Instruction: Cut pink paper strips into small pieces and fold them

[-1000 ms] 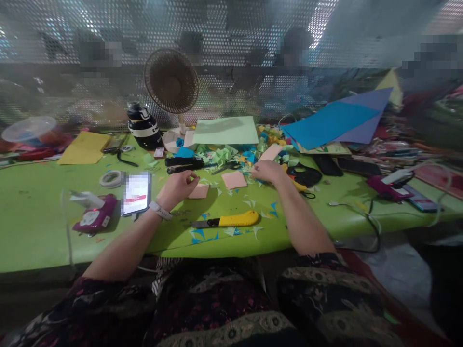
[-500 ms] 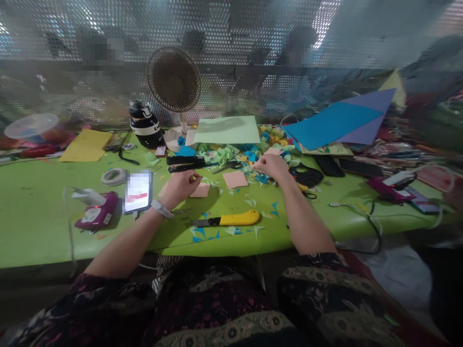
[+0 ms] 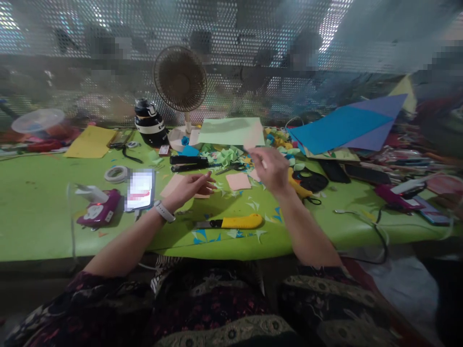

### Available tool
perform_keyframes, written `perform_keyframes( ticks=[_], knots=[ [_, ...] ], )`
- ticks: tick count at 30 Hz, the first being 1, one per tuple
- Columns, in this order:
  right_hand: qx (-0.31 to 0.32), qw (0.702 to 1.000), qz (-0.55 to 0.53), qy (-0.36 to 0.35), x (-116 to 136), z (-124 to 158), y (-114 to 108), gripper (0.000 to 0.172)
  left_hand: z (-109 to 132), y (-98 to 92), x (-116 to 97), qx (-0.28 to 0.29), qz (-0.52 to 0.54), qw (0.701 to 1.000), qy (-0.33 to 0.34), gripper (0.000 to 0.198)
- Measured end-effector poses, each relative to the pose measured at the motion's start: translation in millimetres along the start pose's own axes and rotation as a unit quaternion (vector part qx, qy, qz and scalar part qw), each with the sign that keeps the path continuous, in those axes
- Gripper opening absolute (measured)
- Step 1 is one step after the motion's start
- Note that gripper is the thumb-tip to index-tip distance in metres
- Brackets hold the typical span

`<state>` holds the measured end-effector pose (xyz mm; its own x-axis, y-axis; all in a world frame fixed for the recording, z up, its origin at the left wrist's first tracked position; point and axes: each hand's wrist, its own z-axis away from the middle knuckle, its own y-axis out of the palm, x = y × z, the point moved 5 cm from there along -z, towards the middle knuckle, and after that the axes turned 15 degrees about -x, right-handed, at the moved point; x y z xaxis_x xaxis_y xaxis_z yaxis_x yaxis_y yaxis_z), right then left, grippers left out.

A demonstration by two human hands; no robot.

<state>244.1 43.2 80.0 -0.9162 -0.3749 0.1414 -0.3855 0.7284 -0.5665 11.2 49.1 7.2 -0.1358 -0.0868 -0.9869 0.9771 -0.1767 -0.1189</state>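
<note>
My left hand is low over the green tabletop, palm down with its fingers stretched out and nothing in them. Pink paper pieces lie partly hidden under it. My right hand is raised, its fingers pinched on a pink paper square that is blurred by motion. Between the hands, another pink square lies flat. A further pink piece shows in part beside my right hand. In front of both hands is a yellow utility knife, lying with its blade to the left.
A black stapler and dark scissors lie behind the hands, near green paper scraps. A fan, a black bottle and green sheet stand farther back. Left are a phone and tape roll; right, blue paper.
My right hand has lifted slightly, bringing a pink square up from the scraps. My left hand has shifted right and its fingers have straightened. The view has turned slightly.
</note>
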Motion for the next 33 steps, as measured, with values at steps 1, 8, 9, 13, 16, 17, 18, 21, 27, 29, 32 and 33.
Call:
perform_keyframes(
  ticks=[1,8,9,13,16,17,18,21,27,29,32,33],
  knots=[
    [0.025,0.997,-0.041,-0.059,20.6,6.8,1.2,0.033,0.9,3.5,1.1,0.019,0.050,0.998,-0.022,0.061],
    [0.091,0.921,-0.220,-0.309,100.6,57.5,7.8,0.029,-5.0,5.7,17.5,-0.021,0.139,0.990,-0.015,0.048],
    [0.091,0.917,-0.229,-0.313,101.4,59.7,8.7,0.029,-4.6,6.5,18.4,-0.019,0.136,0.991,-0.011,0.047],
    [0.068,0.917,-0.251,-0.301,96.4,57.9,11.4,0.024,0.8,11.7,15.0,0.003,0.131,0.991,-0.006,0.049],
    [0.061,0.945,-0.214,-0.239,87.9,50.4,16.7,0.023,8.0,18.8,10.0,0.042,0.134,0.990,-0.024,0.056],
    [0.063,0.955,-0.198,-0.210,84.5,48.0,18.6,0.023,10.9,21.6,8.3,0.062,0.139,0.988,-0.030,0.060],
    [0.061,0.963,-0.186,-0.183,81.2,46.1,19.8,0.024,14.0,24.4,6.6,0.084,0.145,0.985,-0.033,0.062],
    [0.049,0.975,-0.173,-0.134,74.7,43.4,20.9,0.027,21.4,28.9,0.7,0.129,0.143,0.981,-0.005,0.052],
    [0.042,0.980,-0.163,-0.109,70.3,42.9,24.2,0.031,24.6,31.1,-0.7,0.154,0.140,0.978,0.002,0.042],
    [0.022,0.980,-0.165,-0.106,69.4,41.0,22.7,0.028,24.6,32.1,0.8,0.163,0.133,0.978,-0.007,0.039],
    [-0.024,0.980,-0.172,-0.097,68.6,37.0,16.2,0.025,25.8,34.2,3.9,0.184,0.103,0.977,-0.020,0.037],
    [-0.038,0.980,-0.173,-0.091,68.3,35.7,13.6,0.024,26.1,34.5,4.7,0.188,0.093,0.978,-0.022,0.036]
  ],
)
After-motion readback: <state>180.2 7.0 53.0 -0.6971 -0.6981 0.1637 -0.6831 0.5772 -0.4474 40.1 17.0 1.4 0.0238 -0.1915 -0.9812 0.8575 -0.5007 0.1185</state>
